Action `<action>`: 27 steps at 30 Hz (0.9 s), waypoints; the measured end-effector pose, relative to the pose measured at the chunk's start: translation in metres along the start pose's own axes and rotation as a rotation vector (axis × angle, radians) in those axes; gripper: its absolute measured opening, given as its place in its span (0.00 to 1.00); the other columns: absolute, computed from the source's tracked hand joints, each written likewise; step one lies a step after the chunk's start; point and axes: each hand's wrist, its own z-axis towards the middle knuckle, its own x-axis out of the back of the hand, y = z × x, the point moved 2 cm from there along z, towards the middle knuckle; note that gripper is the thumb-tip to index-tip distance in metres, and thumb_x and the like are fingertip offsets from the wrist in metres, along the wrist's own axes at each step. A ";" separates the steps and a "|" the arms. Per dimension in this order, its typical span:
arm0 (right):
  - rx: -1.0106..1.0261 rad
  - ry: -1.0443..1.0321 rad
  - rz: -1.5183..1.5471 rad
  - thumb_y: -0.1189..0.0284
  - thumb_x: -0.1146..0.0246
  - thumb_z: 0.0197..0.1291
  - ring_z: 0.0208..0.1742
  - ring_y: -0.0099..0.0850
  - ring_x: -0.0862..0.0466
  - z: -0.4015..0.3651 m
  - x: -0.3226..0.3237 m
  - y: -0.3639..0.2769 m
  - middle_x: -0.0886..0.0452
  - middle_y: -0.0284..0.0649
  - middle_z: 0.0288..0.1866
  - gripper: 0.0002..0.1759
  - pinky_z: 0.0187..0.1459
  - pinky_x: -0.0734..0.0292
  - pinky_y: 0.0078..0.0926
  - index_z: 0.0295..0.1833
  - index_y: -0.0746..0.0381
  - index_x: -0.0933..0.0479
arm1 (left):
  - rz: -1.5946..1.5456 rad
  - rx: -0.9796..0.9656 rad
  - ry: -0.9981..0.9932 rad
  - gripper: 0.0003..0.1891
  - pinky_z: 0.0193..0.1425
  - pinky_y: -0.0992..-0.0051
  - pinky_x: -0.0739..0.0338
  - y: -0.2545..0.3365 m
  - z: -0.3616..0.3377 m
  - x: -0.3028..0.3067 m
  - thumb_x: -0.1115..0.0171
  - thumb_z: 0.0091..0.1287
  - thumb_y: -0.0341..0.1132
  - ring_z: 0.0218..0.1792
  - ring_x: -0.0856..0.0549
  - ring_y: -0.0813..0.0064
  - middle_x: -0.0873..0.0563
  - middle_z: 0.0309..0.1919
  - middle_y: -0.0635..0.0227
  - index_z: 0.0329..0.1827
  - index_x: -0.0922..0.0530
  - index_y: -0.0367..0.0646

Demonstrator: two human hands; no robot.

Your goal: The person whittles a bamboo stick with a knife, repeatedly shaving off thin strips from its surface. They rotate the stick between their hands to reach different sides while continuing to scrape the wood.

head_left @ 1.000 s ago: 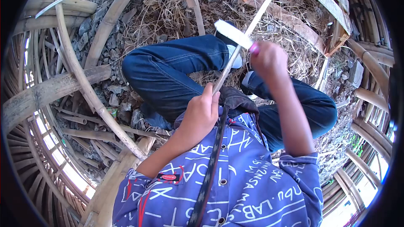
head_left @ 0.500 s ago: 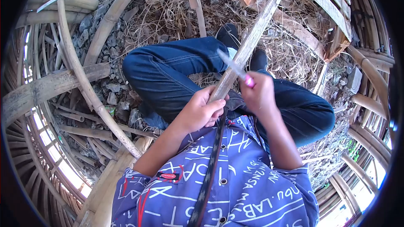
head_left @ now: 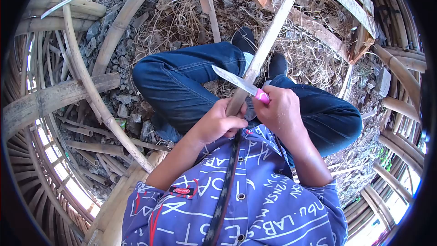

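Observation:
A long, pale strip of bamboo or wood [head_left: 274,29] slants up and away from my lap. My left hand [head_left: 222,120] is closed around its near end. In my right hand [head_left: 280,109] is a knife [head_left: 234,80] with a pink handle, its fingers wrapped tightly round the grip. The blade lies crosswise over the strip, just beyond my left hand, its tip pointing to the left. Beyond the blade the strip's surface looks light; near my left hand it is browner. A dark patterned strap [head_left: 226,191] runs down my shirt front.
My crossed legs [head_left: 182,73] are below the strip, on ground covered with dry straw [head_left: 168,32] and stones. A bamboo pole [head_left: 86,73] stands at the left. A wooden slatted crate [head_left: 343,0] lies at the upper right. Bamboo railings [head_left: 400,77] surround the place.
My right hand and the knife have moved nearer my body and slightly left, turning the blade flatter across the strip. The strip's far end has shifted a little left.

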 end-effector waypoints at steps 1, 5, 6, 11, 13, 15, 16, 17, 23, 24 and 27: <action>-0.018 -0.029 0.006 0.69 0.38 0.48 0.25 0.50 0.20 -0.001 -0.001 -0.002 0.24 0.51 0.17 0.11 0.29 0.24 0.43 0.20 0.64 0.26 | 0.002 -0.029 -0.035 0.10 0.16 0.83 0.44 0.001 0.001 -0.004 0.38 0.57 0.24 0.15 0.34 0.88 0.31 0.20 0.78 0.39 0.29 0.42; 0.019 -0.054 -0.039 0.69 0.38 0.47 0.25 0.48 0.19 -0.004 -0.004 -0.003 0.22 0.50 0.19 0.10 0.30 0.23 0.42 0.21 0.63 0.25 | 0.314 -0.082 0.133 0.09 0.20 0.80 0.39 -0.003 0.013 -0.013 0.37 0.54 0.23 0.17 0.31 0.86 0.27 0.22 0.75 0.29 0.30 0.41; 0.013 -0.052 -0.037 0.69 0.38 0.47 0.25 0.48 0.19 -0.005 -0.004 -0.001 0.22 0.50 0.19 0.10 0.30 0.23 0.42 0.21 0.63 0.25 | 0.317 -0.077 0.130 0.09 0.20 0.80 0.39 -0.002 0.013 -0.015 0.37 0.54 0.23 0.17 0.31 0.86 0.27 0.22 0.75 0.29 0.30 0.41; 0.039 -0.117 -0.261 0.70 0.38 0.47 0.25 0.46 0.17 -0.001 -0.010 0.015 0.21 0.48 0.20 0.08 0.30 0.22 0.39 0.22 0.62 0.23 | 0.528 -0.153 0.198 0.09 0.29 0.76 0.34 -0.005 0.021 -0.016 0.38 0.50 0.23 0.25 0.30 0.82 0.30 0.22 0.75 0.34 0.26 0.38; 0.025 -0.113 -0.280 0.69 0.38 0.48 0.25 0.45 0.17 0.004 -0.013 0.019 0.20 0.48 0.20 0.08 0.29 0.22 0.39 0.22 0.61 0.22 | 0.624 -0.321 0.182 0.13 0.28 0.77 0.34 -0.006 0.025 -0.020 0.39 0.50 0.22 0.25 0.31 0.82 0.31 0.24 0.75 0.39 0.26 0.38; 0.019 -0.042 -0.297 0.68 0.39 0.50 0.24 0.46 0.17 0.009 -0.016 0.026 0.21 0.48 0.20 0.10 0.28 0.22 0.40 0.21 0.61 0.22 | 0.695 -0.369 0.247 0.16 0.28 0.79 0.33 -0.005 0.025 -0.022 0.39 0.50 0.21 0.25 0.31 0.83 0.31 0.26 0.74 0.43 0.28 0.38; 0.073 0.018 -0.305 0.66 0.39 0.50 0.23 0.46 0.17 0.012 -0.016 0.030 0.20 0.47 0.20 0.11 0.28 0.22 0.40 0.21 0.60 0.22 | 0.690 -0.365 0.243 0.17 0.27 0.80 0.33 0.000 0.024 -0.025 0.41 0.51 0.21 0.25 0.31 0.84 0.30 0.27 0.73 0.45 0.29 0.36; 0.051 0.029 -0.287 0.66 0.38 0.50 0.23 0.46 0.17 0.015 -0.017 0.032 0.20 0.47 0.20 0.11 0.28 0.22 0.40 0.21 0.60 0.22 | 0.689 -0.356 0.241 0.17 0.27 0.80 0.33 0.001 0.024 -0.027 0.41 0.51 0.21 0.25 0.31 0.84 0.30 0.27 0.73 0.45 0.29 0.36; 0.022 0.058 -0.374 0.64 0.35 0.46 0.24 0.44 0.17 0.027 -0.015 0.037 0.20 0.45 0.19 0.10 0.28 0.21 0.40 0.21 0.58 0.22 | 0.609 -0.387 0.307 0.11 0.25 0.84 0.37 0.002 0.029 -0.033 0.40 0.51 0.21 0.23 0.33 0.89 0.32 0.24 0.79 0.36 0.30 0.40; 0.042 0.100 -0.362 0.65 0.36 0.45 0.23 0.44 0.17 0.029 -0.015 0.038 0.21 0.45 0.19 0.08 0.27 0.22 0.40 0.22 0.57 0.22 | 0.637 -0.359 0.312 0.11 0.23 0.84 0.39 0.005 0.028 -0.035 0.39 0.51 0.22 0.20 0.34 0.90 0.32 0.20 0.80 0.31 0.33 0.42; 0.049 0.177 -0.369 0.65 0.38 0.47 0.23 0.44 0.18 0.034 -0.016 0.041 0.22 0.44 0.18 0.09 0.26 0.23 0.40 0.21 0.56 0.23 | 0.618 -0.324 0.303 0.13 0.21 0.83 0.41 0.003 0.033 -0.032 0.37 0.54 0.23 0.17 0.33 0.90 0.31 0.17 0.80 0.29 0.35 0.45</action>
